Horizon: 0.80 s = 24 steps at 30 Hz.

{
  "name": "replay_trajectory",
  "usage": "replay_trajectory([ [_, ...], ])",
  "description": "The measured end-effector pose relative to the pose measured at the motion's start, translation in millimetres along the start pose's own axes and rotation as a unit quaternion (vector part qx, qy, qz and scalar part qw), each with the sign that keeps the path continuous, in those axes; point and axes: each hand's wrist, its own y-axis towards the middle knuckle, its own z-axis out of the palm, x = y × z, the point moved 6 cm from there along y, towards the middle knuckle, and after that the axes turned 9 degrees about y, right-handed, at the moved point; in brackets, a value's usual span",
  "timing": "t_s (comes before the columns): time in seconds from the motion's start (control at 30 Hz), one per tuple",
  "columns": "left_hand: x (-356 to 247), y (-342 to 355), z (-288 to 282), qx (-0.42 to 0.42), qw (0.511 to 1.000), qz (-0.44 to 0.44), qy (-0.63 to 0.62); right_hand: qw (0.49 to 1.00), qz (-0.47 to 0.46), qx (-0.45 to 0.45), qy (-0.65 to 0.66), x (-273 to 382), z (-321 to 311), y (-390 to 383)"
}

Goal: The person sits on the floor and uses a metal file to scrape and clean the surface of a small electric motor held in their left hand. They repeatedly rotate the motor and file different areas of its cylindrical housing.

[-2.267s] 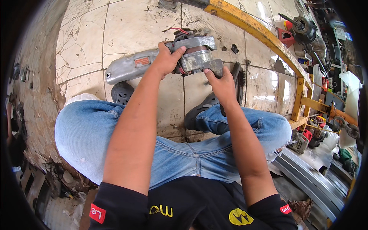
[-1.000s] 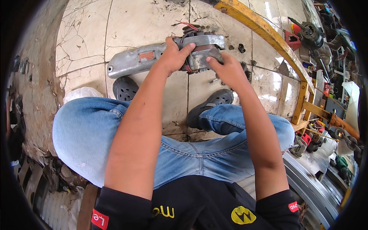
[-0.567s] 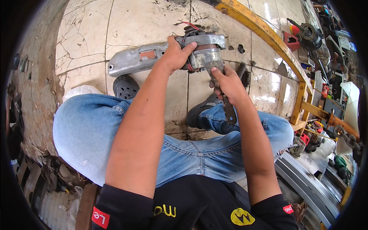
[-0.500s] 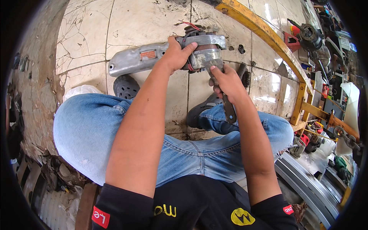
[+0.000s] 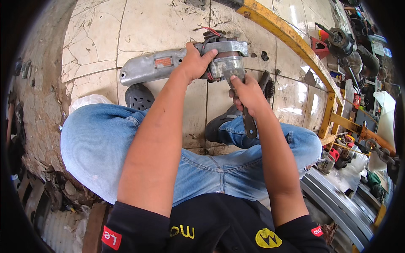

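Here is the power tool [image 5: 181, 63], a long grey metal grinder-like body, scuffed and dull, with a small orange label on its tapered handle end and a chunky silver gear head at the other; it is held up over the cracked tiled floor [image 5: 97, 38], in front of the person's knees. The left hand [image 5: 196, 63] wraps over the middle of the body, fingers clamped on the casing and thumb stretched toward the head. The right hand [image 5: 249, 95] sits just under the silver head, fingers closed on a dark flat wrench [image 5: 249, 122] whose handle runs down past the wrist toward the jeans. Red wires [image 5: 211, 31] poke out above the motor section. The wrench's working end is hidden behind the hand and the head, so where it bites cannot be made out. A black perforated disc [image 5: 139, 97] lies on the floor beneath the tool's handle, half covered by the left knee. A yellow metal frame [image 5: 291, 38] curves along the right.
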Motion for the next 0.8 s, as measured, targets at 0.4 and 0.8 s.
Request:
replay_trajectory([
  [0.4, -1, 6, -1, -0.024, 0.999, 0.031, 0.029, 0.999, 0.032, -0.013, 0.026, -8, -2, -6],
  [0.8, -6, -1, -2, 0.002, 1.0, -0.009, -0.014, 1.0, 0.009, -0.013, 0.026, 6, 2, 6],
])
